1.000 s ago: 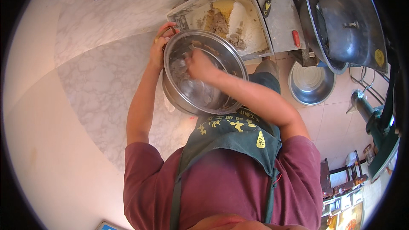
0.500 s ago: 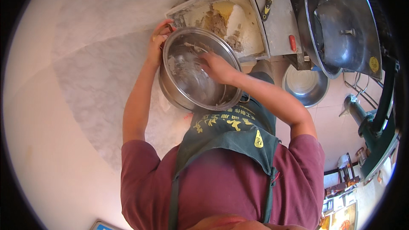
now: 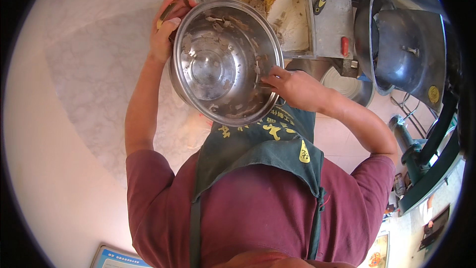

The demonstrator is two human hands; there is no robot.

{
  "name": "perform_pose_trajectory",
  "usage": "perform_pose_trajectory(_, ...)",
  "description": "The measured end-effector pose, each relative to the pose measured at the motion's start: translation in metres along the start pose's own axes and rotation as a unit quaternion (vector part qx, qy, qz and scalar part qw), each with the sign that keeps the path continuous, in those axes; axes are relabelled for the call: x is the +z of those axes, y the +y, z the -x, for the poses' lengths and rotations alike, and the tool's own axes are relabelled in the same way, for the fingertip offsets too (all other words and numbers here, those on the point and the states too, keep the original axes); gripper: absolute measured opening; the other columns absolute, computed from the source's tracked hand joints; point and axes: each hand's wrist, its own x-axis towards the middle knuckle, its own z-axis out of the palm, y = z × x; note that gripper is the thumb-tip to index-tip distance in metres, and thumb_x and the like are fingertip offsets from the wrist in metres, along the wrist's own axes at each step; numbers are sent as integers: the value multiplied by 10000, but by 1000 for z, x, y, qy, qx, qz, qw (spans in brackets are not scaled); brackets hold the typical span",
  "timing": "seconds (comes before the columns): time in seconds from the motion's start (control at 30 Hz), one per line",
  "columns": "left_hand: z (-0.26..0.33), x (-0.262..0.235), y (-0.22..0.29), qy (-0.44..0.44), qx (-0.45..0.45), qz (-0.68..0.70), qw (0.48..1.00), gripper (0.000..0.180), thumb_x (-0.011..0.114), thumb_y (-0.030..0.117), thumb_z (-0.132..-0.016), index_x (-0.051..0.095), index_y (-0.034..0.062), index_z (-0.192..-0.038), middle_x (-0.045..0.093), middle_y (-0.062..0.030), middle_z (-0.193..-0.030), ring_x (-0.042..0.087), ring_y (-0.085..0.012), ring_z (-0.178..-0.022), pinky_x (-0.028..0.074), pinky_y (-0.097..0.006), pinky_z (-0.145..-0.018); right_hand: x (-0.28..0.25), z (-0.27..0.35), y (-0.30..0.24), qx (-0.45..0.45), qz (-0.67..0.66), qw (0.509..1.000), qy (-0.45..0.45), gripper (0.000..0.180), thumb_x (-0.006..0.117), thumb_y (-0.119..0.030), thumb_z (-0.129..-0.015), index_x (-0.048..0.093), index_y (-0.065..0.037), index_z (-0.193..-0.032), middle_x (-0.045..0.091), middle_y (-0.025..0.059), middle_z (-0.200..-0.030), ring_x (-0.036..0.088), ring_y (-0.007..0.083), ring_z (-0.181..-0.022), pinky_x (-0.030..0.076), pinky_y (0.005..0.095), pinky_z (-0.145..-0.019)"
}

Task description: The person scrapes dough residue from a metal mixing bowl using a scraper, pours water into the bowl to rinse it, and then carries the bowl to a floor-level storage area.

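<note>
A large stainless steel pot (image 3: pixel 213 69) is tilted toward me in front of my apron. Brownish scraps and smears cling to its inner wall. My left hand (image 3: pixel 166 32) is closed around the pot's dark side handle (image 3: pixel 174 14) at the upper left. At the right rim, my right hand (image 3: pixel 300 90) has its fingers bent over into the pot, pressed together against the inner wall. Whether something small is between those fingertips is hidden. Beyond the pot, a shallow box (image 3: pixel 312 20) contains pale flour, a yellow powder and brown clumps.
A scraper with a black and yellow handle (image 3: pixel 321 2) and a red-handled tool (image 3: pixel 344 45) lie on the grey board right of the box. Farther right are a large metal basin (image 3: pixel 365 44) and a metal panel (image 3: pixel 409 44). A shallow basin (image 3: pixel 364 92) sits lower, near green machinery (image 3: pixel 414 156).
The pot has moved up and left, its opening turned more toward me. My right hand has shifted from deep inside the pot to its right rim. My left hand keeps its hold.
</note>
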Motion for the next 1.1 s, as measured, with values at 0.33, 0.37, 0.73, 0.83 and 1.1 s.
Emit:
perform_pose_trajectory(0.33, 6, -7, -7, -1, -4, 0, 1000, 668, 524, 182, -795, 438, -21, -1425, 570, -131, -1212, 584, -242, -1174, 431, -349, -1059, 0, 7, 5, -89, -75, 993, 20, 418, 678, -51, -875, 635, -106, -1287, 605, 119, -1192, 667, 342, -938, 557, 422, -799)
perform_pose_trajectory(0.37, 8, -7, -5, 1, 1, 6, 1000, 670, 525, 183, -794, 435, -21, -1426, 568, -133, -1217, 583, -246, -1179, 429, -352, -1062, -9, 3, -1, -98, -64, 993, 31, 423, 682, -52, -868, 642, -123, -1284, 608, 106, -1196, 668, 339, -936, 557, 423, -799)
perform_pose_trajectory(0.73, 19, 3, -10, -29, 67, 97, 993, 722, 527, 211, -779, 359, -51, -1431, 508, -191, -1246, 531, -338, -1227, 396, -435, -1101, -29, -55, 39, -120, -193, 944, -240, 330, 672, 8, -879, 700, -54, -1202, 662, 136, -1266, 613, 304, -1195, 489, 388, -985)
perform_pose_trajectory(0.83, 24, 10, -10, -4, 57, 100, 993, 719, 527, 208, -778, 356, -51, -1426, 505, -202, -1251, 528, -350, -1231, 393, -449, -1107, 8, -60, 37, -158, -294, 919, -210, 346, 657, -15, -915, 671, -49, -1259, 674, 126, -1267, 627, 240, -1172, 488, 345, -982)
perform_pose_trajectory(1.1, 31, 9, -19, 32, 84, 99, 991, 717, 620, 281, -777, 407, -27, -1388, 514, -239, -1251, 537, -375, -1189, 419, -460, -1057, 5, -54, 32, -153, -295, 931, -155, 405, 650, -30, -930, 634, -79, -1331, 618, 113, -1359, 577, 243, -1267, 475, 358, -1072)
